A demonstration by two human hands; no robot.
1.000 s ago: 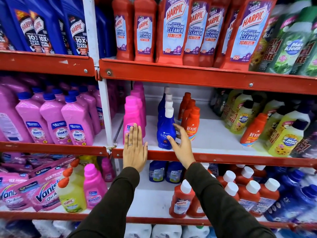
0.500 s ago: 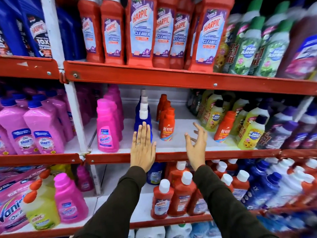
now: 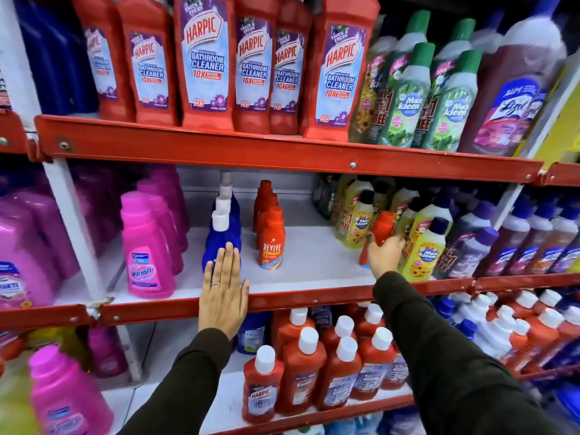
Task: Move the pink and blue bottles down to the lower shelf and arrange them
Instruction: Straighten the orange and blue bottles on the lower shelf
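Note:
A row of pink Vanish bottles (image 3: pixel 147 246) stands at the left of the middle shelf (image 3: pixel 282 301). Beside it runs a row of blue bottles with white caps (image 3: pixel 221 237). My left hand (image 3: pixel 223 293) lies flat and open against the shelf's red front edge, its fingertips over the front blue bottle. At the right of the shelf, my right hand (image 3: pixel 384 255) is closed around a lone orange Revive bottle (image 3: pixel 382 229) next to the yellow Max Kleen bottles. The lower shelf (image 3: pixel 219 400) holds a pink bottle (image 3: pixel 67 394) at the left.
A row of orange Revive bottles (image 3: pixel 271 238) stands mid-shelf with bare white shelf to its right. Yellow Max Kleen bottles (image 3: pixel 426 246) and purple ones fill the right. Red Harpic bottles (image 3: pixel 314 368) crowd the lower shelf; larger Harpic bottles (image 3: pixel 207 58) line the top.
The view has swung right. My right hand moved from beside the front blue bottle across the shelf and closed on the lone orange Revive bottle. My left hand stayed flat at the shelf edge.

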